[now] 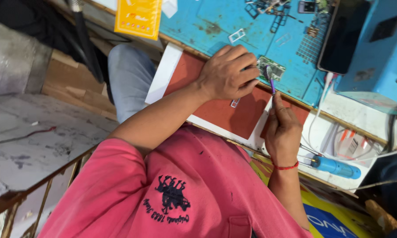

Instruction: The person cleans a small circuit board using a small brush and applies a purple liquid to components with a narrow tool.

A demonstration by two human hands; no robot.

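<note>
My left hand [227, 72] rests knuckles-up on the edge of the blue work mat [216, 22], its fingertips pressing on a small green circuit board [272, 68]. My right hand [283, 128], with a red thread around its wrist, pinches a thin purple-handled tool [269, 78]. The tool's tip touches the board beside my left fingers. Below both hands lies a red-brown pad [225, 110] with a white border.
A dark phone [343, 35] leans against a blue box [379, 48] at the upper right. A blue-handled screwdriver [335, 167] and white cables [321, 119] lie at the right. A yellow card [139, 17] and small metal parts [273, 11] sit on the mat.
</note>
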